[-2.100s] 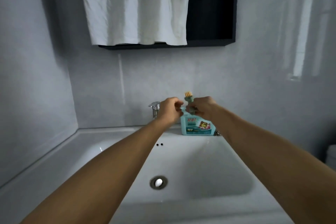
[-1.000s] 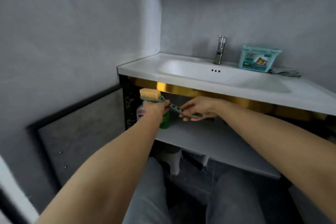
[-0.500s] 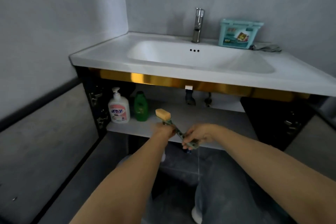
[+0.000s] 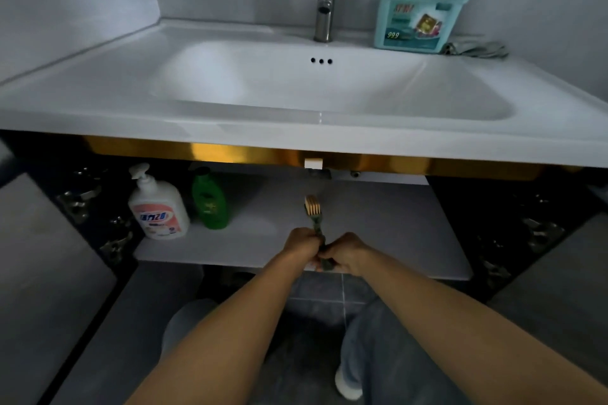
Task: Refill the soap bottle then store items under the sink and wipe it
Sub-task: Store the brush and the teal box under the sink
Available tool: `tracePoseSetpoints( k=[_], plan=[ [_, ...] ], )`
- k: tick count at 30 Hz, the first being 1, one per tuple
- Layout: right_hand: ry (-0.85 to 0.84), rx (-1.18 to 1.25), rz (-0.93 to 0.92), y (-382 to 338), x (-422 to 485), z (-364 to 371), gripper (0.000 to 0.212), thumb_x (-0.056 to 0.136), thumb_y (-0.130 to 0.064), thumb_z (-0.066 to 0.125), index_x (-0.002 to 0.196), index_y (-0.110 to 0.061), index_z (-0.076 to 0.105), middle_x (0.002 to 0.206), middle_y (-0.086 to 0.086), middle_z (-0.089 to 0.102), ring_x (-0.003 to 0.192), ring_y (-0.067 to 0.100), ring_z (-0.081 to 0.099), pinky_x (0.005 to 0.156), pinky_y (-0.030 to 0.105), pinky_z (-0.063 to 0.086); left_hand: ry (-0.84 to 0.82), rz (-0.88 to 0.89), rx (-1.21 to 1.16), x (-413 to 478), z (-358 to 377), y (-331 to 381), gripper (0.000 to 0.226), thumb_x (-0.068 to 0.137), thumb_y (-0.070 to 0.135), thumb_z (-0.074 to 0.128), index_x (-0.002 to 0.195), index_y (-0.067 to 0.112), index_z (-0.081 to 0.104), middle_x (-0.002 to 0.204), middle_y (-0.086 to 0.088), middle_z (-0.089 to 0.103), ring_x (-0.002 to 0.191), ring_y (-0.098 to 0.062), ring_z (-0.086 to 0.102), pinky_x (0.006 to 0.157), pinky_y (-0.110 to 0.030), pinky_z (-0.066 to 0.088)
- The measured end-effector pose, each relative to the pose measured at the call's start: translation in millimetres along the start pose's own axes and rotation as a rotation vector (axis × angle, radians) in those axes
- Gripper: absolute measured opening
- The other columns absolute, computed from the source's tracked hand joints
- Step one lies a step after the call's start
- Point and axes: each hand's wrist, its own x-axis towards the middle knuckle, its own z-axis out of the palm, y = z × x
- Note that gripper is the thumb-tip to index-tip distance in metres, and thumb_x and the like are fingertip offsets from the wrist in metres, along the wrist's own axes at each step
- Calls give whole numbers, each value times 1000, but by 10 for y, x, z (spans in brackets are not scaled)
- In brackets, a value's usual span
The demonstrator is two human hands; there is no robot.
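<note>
Your left hand (image 4: 301, 245) and right hand (image 4: 345, 253) both grip the green-handled tan-bristle brush (image 4: 314, 217) over the white shelf (image 4: 378, 223); white pump soap bottle (image 4: 158, 207) and green plastic bottle (image 4: 210, 200) stored left of your fingers, teal plastic box (image 4: 418, 20) and grey cloth (image 4: 473, 49) up beyond them, sink (image 4: 131, 128) wipe apparently pending.

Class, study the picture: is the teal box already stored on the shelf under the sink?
No: the teal box stands up on the sink, right of the tap, not on the shelf below.

Under sink (image 4: 296, 135) rim, shelf (image 4: 378, 223) open centre, right; soap bottle (image 4: 158, 207), green bottle (image 4: 210, 200) block left.
</note>
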Motion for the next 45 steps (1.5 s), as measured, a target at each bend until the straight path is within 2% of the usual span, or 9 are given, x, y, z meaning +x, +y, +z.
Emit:
tracePoseSetpoints(
  k=[5,10,16,21,27,30,34,40,45],
  plan=[
    [38,-72,4,-117,352,129,34,76,-12,76,99,10,64,90,18,70,65,18,70,69,27,59,5,-29,-156,245,-84,-22,13,91,3,53,85,2,64,96,-19,63,90,-26,60,89,-36,50],
    [101,-200,-8,-178,567,219,40,76,-25,75,103,3,63,101,16,66,94,25,65,87,32,53,-16,-21,-201,463,-185,-83,17,92,5,53,78,9,63,103,-22,64,95,-28,61,92,-39,50],
    [204,-328,-28,-156,688,313,30,85,-35,65,83,-8,51,89,7,58,85,19,59,46,15,34,-17,-7,-165,624,-111,-189,12,92,4,53,86,3,63,99,-25,63,104,-38,62,98,-47,49],
    [314,-463,-112,-151,688,360,40,88,-32,60,60,-15,37,104,13,66,90,22,63,65,20,40,15,9,-178,662,-106,-201,21,94,7,52,78,5,64,93,-20,62,91,-29,61,91,-41,50],
    [302,-455,-139,-80,679,363,36,82,-31,67,60,-14,45,86,13,64,82,23,62,75,28,49,-4,-23,-197,577,-179,-193,27,93,9,54,67,9,59,88,-19,60,87,-26,58,91,-42,49],
    [281,-446,-130,-97,626,328,31,80,-35,68,64,-14,51,87,11,67,84,21,64,77,27,51,1,-40,-149,504,-220,-147,20,93,11,54,75,6,58,87,-16,59,87,-24,56,80,-32,46],
    [280,-398,-163,-209,465,237,29,75,-27,76,89,-6,63,100,11,67,94,22,64,84,28,52,37,-40,-111,312,-320,-15,13,92,8,53,80,8,57,95,-14,57,92,-24,55,88,-34,49],
    [296,-446,-246,-462,78,186,35,72,-29,78,94,-7,61,102,12,64,100,20,62,88,30,51,76,40,-44,-163,-523,273,18,94,11,55,110,4,59,109,-14,55,103,-26,54,90,-36,49],
    [290,-623,-300,-703,-517,80,45,79,-33,69,116,-10,56,109,6,60,104,19,59,63,20,42,13,138,90,-659,-701,499,28,95,12,54,122,5,55,111,-13,55,103,-25,54,80,-32,47]
  ],
)
